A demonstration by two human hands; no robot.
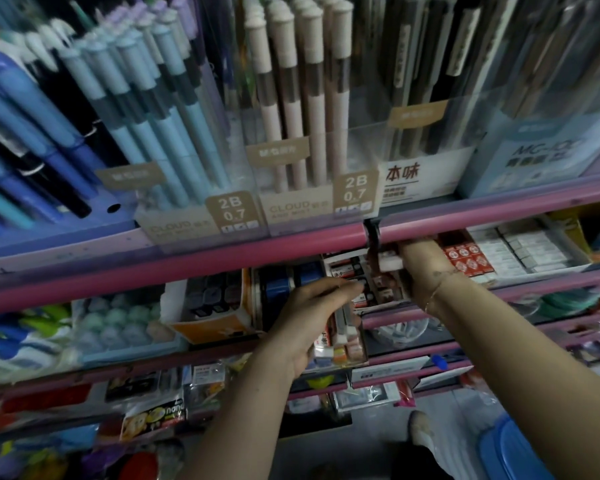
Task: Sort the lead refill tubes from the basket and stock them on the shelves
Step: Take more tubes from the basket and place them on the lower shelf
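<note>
My left hand (314, 315) grips a bundle of flat lead refill tubes (340, 337), white and red with pale caps, in front of the second shelf. My right hand (418, 263) reaches under the pink shelf rail (222, 251) and pinches a single white-capped refill tube (390, 263) over an open white tray of refills (352, 271). The fingers of my right hand are partly hidden by the rail and its black clip (372, 232). The basket itself cannot be made out for certain.
Above the rail stand clear boxes of mechanical pencils (174, 133) marked 2B 0.7. An orange box (215, 306) and blue items (284, 282) sit left of the tray, red-white packs (465, 259) and white boxes (520, 247) to the right. A blue container (520, 452) lies on the floor.
</note>
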